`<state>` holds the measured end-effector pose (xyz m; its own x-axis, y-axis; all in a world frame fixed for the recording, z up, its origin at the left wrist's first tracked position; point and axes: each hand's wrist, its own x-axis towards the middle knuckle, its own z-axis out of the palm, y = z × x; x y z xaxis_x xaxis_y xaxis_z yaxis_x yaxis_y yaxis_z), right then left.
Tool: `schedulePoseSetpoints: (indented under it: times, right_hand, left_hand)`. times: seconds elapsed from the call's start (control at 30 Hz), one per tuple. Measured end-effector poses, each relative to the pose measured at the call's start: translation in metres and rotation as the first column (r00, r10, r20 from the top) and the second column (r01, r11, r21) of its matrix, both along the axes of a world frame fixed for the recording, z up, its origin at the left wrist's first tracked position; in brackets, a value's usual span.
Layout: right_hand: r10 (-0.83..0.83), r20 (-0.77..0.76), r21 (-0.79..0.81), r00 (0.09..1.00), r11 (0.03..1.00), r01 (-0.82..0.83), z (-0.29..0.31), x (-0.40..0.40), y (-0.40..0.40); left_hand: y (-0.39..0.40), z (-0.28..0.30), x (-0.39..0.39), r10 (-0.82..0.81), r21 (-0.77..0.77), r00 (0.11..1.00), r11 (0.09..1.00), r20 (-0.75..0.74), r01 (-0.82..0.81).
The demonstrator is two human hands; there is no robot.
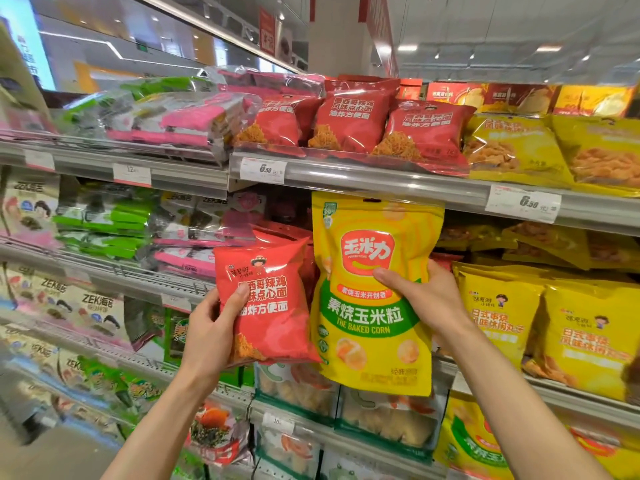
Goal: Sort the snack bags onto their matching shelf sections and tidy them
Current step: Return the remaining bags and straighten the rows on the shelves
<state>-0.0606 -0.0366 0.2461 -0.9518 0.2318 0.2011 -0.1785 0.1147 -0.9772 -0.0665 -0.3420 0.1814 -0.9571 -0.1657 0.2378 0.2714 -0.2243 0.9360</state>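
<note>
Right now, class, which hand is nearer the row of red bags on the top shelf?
Left. The left hand is below the red bags; the right hand is below and further right.

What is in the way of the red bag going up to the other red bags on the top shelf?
Nothing visible. The left hand holds the red bag out in front of the shelves, and the matching red bags sit above it on the top shelf, open at the front. The yellow corn bag in the right hand is beside it.
</note>
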Motion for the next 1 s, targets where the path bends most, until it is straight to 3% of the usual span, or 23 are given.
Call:
schedulePoseSetpoints:
  times: [0.33, 0.5, 0.8, 1.0]
  right_hand:
    - [-0.192, 0.001, 0.045, 0.981, 0.980, 0.192, -0.024, 0.056, 0.055]
    - [-0.260, 0.004, 0.061, 0.966, 0.964, 0.259, -0.032, 0.073, 0.079]
    - [-0.277, 0.026, 0.089, 0.961, 0.958, 0.273, -0.046, 0.071, 0.083]
    - [-0.274, 0.032, 0.103, 0.961, 0.958, 0.269, -0.051, 0.063, 0.079]
  left_hand:
    - [0.070, 0.010, -0.029, -0.147, -0.038, 0.989, 0.989, -0.026, 0.146]
    - [0.104, 0.007, -0.050, -0.168, -0.133, 0.985, 0.978, -0.043, 0.161]
    - [0.125, -0.009, -0.074, -0.174, -0.264, 0.984, 0.948, 0.026, 0.175]
    - [0.119, -0.012, -0.072, -0.225, -0.422, 0.974, 0.880, 0.039, 0.220]
